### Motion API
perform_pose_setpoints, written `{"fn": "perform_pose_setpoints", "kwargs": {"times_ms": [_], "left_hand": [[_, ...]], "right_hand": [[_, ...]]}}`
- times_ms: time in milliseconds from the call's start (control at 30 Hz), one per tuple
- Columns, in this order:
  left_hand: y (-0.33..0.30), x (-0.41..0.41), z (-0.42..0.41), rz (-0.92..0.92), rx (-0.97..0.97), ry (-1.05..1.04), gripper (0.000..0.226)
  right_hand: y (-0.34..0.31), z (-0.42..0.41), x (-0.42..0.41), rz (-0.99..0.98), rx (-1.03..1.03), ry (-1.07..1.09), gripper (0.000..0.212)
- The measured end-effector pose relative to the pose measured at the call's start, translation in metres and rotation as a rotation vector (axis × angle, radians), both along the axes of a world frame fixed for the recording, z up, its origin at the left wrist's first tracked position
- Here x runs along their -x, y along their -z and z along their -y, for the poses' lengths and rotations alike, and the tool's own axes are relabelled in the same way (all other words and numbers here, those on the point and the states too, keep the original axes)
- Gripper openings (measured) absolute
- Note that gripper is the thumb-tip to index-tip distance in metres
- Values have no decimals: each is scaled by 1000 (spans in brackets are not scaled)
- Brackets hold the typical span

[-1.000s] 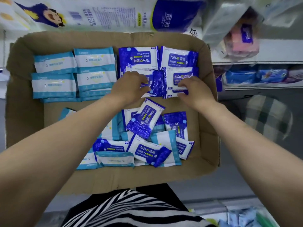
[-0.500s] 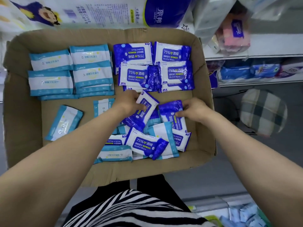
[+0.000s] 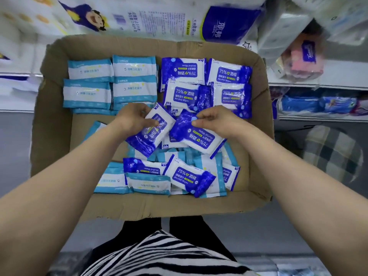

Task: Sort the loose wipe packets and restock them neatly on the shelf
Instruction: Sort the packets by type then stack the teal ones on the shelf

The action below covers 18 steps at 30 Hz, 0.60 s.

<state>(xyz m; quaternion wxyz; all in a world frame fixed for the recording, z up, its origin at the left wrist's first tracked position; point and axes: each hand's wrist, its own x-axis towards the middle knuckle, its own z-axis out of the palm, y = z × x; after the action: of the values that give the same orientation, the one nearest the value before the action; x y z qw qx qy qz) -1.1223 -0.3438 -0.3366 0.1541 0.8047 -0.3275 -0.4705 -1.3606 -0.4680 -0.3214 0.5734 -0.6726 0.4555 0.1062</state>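
Observation:
A cardboard box (image 3: 51,140) holds wipe packets. At its back left lie neat rows of light-blue packets (image 3: 111,84); at its back right lie rows of dark-blue alcohol wipe packets (image 3: 207,84). A loose mixed pile (image 3: 179,174) fills the near part. My left hand (image 3: 131,118) grips a dark-blue alcohol wipe packet (image 3: 153,134) lifted above the pile. My right hand (image 3: 217,120) pinches the top corner of a second dark-blue packet (image 3: 197,138), tilted beside the first.
Large tissue-roll packs (image 3: 159,16) stand behind the box. White shelves (image 3: 338,76) at the right carry wrapped tissue goods. A checked cushion (image 3: 334,156) sits lower right. My striped top fills the bottom.
Both hands came back from the dark-blue rows to the loose pile, each took a dark-blue packet, and now hold them lifted above the pile.

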Motion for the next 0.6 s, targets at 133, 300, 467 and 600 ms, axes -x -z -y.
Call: {"fn": "perform_pose_setpoints", "kwargs": {"times_ms": [133,300,467,600], "left_hand": [[8,-4,-19,-8,-20,-63,28],[14,-8,-33,-58,-53,-115,34],[20,-4,-40,-143,11,-299,18],[35,-7,-47,-6,-151,-217,34]], "right_hand": [[15,-19,-9,-71,16,-181,36],[18,-22,-6,-66,-51,23,31],[23,-21,1,-170,-184,90,34],[28,-24,2,-463,348,-242,74]]}}
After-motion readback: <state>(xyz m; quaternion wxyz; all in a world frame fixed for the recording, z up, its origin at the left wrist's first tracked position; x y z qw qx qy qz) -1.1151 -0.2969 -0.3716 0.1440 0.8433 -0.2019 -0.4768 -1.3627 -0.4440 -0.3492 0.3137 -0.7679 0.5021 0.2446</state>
